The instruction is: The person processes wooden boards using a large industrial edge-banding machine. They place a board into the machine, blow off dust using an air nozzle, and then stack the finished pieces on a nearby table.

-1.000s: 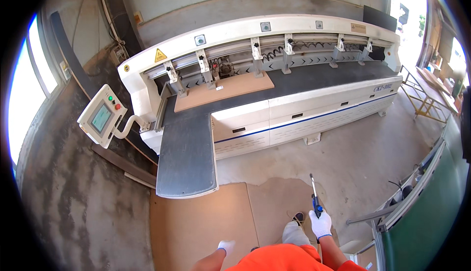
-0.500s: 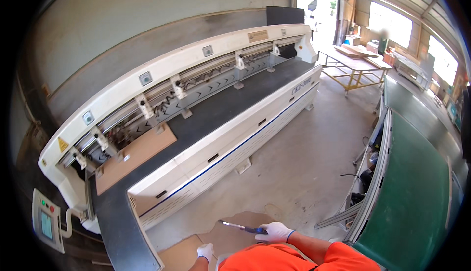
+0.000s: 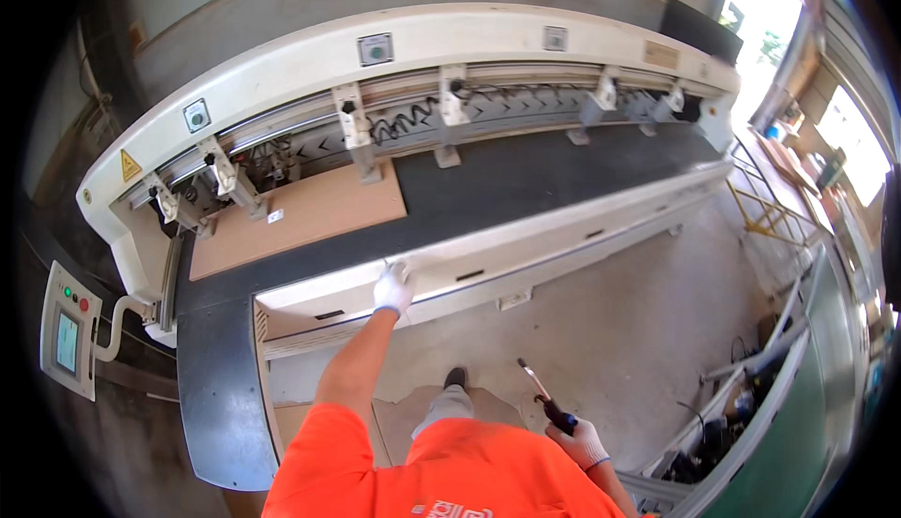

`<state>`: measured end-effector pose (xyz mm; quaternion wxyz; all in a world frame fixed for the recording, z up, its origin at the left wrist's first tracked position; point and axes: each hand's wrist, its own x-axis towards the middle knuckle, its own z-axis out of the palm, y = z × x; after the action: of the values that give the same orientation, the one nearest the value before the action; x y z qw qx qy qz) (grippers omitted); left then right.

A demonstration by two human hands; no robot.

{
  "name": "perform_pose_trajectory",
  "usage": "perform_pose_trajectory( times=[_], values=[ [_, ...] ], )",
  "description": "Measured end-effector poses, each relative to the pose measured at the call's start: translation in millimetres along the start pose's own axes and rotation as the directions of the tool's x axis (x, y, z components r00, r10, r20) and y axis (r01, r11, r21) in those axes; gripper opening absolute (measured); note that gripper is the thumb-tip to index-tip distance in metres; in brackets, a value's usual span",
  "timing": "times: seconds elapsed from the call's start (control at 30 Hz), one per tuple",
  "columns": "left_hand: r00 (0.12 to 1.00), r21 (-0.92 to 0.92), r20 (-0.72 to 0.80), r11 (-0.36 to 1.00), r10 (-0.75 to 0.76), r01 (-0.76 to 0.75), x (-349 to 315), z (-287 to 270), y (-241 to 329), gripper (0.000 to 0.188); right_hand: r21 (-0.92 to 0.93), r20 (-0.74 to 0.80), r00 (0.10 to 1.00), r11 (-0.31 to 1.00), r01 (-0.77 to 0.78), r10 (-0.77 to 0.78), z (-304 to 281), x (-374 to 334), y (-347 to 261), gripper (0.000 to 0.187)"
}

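My right hand [image 3: 579, 445], in a white glove, is closed round a dark-handled tool [image 3: 549, 403] with a long thin metal shaft. Its tip points up and away from me, over the floor. My left hand [image 3: 394, 290], also gloved in white, reaches forward to the front edge of a long white woodworking machine [image 3: 507, 248]. Its fingers look loosely apart; whether they touch the edge I cannot tell. Beyond that hand a brown board [image 3: 310, 213] lies on the machine's dark bed, under several of its clamps [image 3: 355, 129]. A small white label [image 3: 275, 216] is on the board.
A control panel [image 3: 68, 330] with a screen and buttons stands at the left. The dark side table [image 3: 221, 396] curves toward me. Brown sheets [image 3: 404, 424] lie on the floor by my foot [image 3: 456, 377]. At the right are a green-topped conveyor [image 3: 788, 443] and a yellow-framed cart [image 3: 774, 208].
I have come nearer to the machine and my view has turned left. My left arm has stretched forward to the machine's edge. The tool in my right hand now hangs out to the right.
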<state>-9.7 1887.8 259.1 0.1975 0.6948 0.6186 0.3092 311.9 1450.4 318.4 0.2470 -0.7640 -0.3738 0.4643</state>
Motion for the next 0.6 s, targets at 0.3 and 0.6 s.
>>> perform_pose_trajectory(
  times=[0.3,0.6],
  values=[
    [0.999,0.386,-0.036,0.922,-0.03,0.041,191.9,9.9,-44.9,0.046,0.14,-0.098,0.992,0.988,-0.065,0.08,-12.8,67.0,-107.1,0.027],
    [0.988,0.433,-0.105,0.9,0.109,-0.053,231.0,38.3,-54.2,0.038,0.141,0.058,0.997,0.989,-0.052,0.045,-47.6,123.0,-163.3,0.029]
  ],
)
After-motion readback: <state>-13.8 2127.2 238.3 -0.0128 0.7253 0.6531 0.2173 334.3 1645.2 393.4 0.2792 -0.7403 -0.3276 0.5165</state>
